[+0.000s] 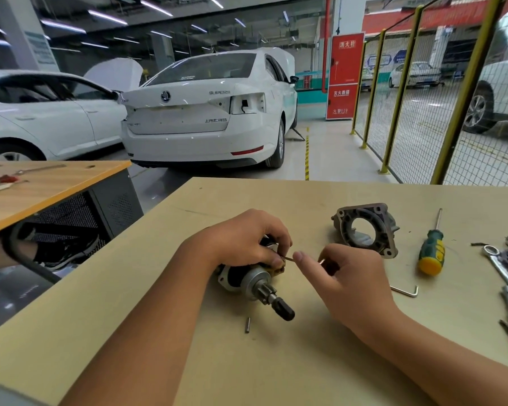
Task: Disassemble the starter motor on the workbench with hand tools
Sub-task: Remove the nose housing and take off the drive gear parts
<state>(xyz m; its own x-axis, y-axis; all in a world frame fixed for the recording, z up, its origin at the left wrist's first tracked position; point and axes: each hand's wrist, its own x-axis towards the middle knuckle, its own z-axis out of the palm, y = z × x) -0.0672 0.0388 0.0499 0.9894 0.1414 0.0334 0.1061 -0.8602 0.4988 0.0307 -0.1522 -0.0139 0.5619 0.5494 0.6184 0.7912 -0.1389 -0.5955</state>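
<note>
The starter motor (254,281) lies on its side on the workbench (276,361), its shaft end pointing toward me. My left hand (247,240) grips the motor body from above, fingers curled over its far end. My right hand (339,276) pinches a thin metal rod (377,258) whose tip sits at the motor by my left thumb. A detached grey end housing (367,228) with a round opening rests on the bench behind my right hand.
A green and yellow screwdriver (431,250), an Allen key (405,291) and wrenches (505,273) lie to the right. A small pin (247,324) sits near the motor. A second bench (50,189) stands left, white cars beyond, a yellow mesh fence at right.
</note>
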